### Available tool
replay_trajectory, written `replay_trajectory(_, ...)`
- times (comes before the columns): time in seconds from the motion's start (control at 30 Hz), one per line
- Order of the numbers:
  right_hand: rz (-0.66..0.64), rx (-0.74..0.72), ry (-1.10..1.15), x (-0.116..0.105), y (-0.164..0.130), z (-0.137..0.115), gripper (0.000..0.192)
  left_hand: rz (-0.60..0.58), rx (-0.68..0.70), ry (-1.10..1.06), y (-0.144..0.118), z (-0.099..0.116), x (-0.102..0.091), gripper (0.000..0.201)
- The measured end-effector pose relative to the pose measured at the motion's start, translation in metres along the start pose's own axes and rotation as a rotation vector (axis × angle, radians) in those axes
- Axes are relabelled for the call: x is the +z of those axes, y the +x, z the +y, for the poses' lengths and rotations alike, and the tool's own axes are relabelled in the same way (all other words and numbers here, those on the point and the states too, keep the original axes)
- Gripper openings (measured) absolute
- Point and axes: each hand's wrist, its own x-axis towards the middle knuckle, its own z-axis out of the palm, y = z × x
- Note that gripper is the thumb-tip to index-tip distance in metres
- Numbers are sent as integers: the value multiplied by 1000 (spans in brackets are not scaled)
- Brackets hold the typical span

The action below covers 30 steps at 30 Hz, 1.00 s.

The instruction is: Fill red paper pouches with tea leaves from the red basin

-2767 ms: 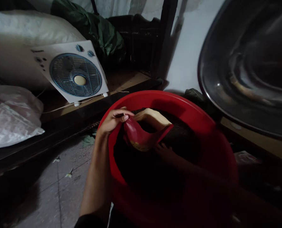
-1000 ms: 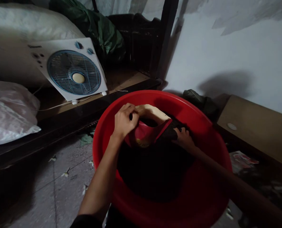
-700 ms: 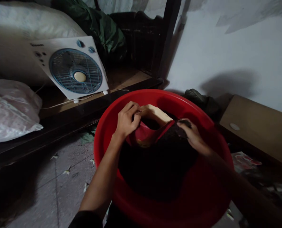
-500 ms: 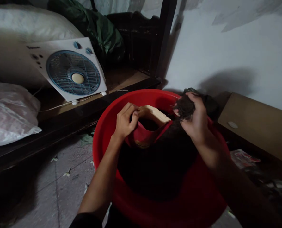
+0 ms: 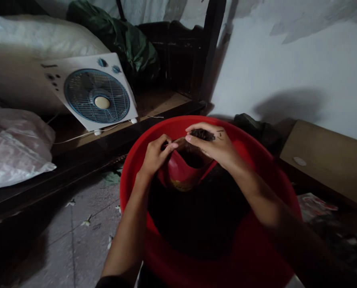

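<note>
Your right hand (image 5: 217, 146) has swung in from the far right rim of the red basin (image 5: 154, 132) and now sits directly over the mouth of the red bag (image 5: 178, 172), where half a second ago it was raised beside the rim with a fuller clump. Your left hand (image 5: 154, 156) has stayed put on the bag's near-left edge.

In the head view, your right hand is cupped, fingers curled around a small clump of dark loose material (image 5: 202, 134), which shows on top between the thumb and fingers, above the bag's opening. Your left hand pinches the bag's rim closed between thumb and fingers, holding the mouth open. The bag stands in the far half of the basin, tilted, on a dark heap (image 5: 202, 216) that fills the basin's middle and near side.

Beyond the basin's left rim, a white box fan (image 5: 96, 96) leans on a wooden ledge (image 5: 154, 102). A pale sack (image 5: 13, 148) lies at the ledge's left end.
</note>
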Motion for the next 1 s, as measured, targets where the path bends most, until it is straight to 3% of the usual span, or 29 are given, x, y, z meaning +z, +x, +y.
replay_trajectory(0.07, -2, -54, -105, -11, -4, 0, 18, -78, -20, -108, 3, -5, -7, 49)
replay_trajectory(0.23, 65, -32, -161, -34, -16, 13, 19, -229, -122, -235, 6, -12, -15, 40)
replay_trajectory(0.37, 228, 2, -406, -64, -35, 50, 23, -169, -126, -255, 5, -16, -14, 31)
replay_trajectory(0.47, 29, 266, -562, -84, -54, 78, 23, -163, -129, -264, 6, -17, -14, 25)
replay_trajectory(0.53, -96, 416, -444, -88, -65, 86, 29, -196, -135, -257, 6, -17, -15, 22)
replay_trajectory(0.57, -74, 435, -364, -87, -68, 87, 33, -212, -138, -247, 5, -17, -16, 21)
replay_trajectory(0.7, 296, 291, -171, -68, -68, 70, 47, -220, -129, -202, 5, -13, -17, 21)
replay_trajectory(0.77, 248, 254, -122, -57, -61, 55, 51, -216, -130, -225, 5, -10, -16, 22)
replay_trajectory(0.87, 108, 216, -223, -50, -50, 36, 33, -263, -145, -334, 4, -6, -15, 26)
replay_trajectory(1.0, 341, 143, -329, -61, -42, 36, 24, -315, -153, -451, 5, -5, -15, 30)
